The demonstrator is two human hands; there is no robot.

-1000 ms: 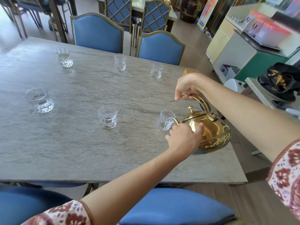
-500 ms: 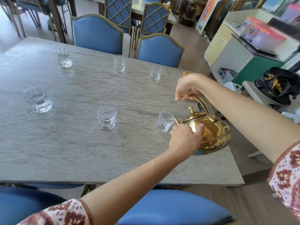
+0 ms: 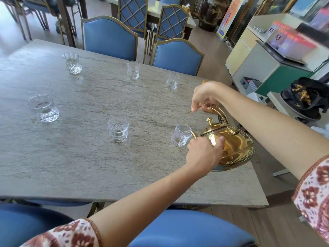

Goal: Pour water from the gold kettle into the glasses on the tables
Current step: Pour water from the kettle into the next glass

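The gold kettle [image 3: 235,145] hangs tilted over the right end of the stone table [image 3: 85,166], its spout over the rim of a small cut glass [image 3: 180,135]. My right hand [image 3: 204,97] grips the kettle's arched handle from above. My left hand [image 3: 204,154] presses against the kettle's front side and base. Several more glasses stand on the table: one [image 3: 118,129] at the middle front, one [image 3: 43,107] at the left, and three along the far side [image 3: 72,63], [image 3: 133,70], [image 3: 172,80]. Some of them hold water.
Blue padded chairs stand at the far side [image 3: 108,38], [image 3: 176,56] and at the near edge [image 3: 188,229]. A counter with boxes [image 3: 277,56] and a black bag [image 3: 302,98] lie to the right. Another table with chairs is behind.
The view has shifted slightly left and down. Both hands and the tilted kettle stay at the same glass, with little visible movement.
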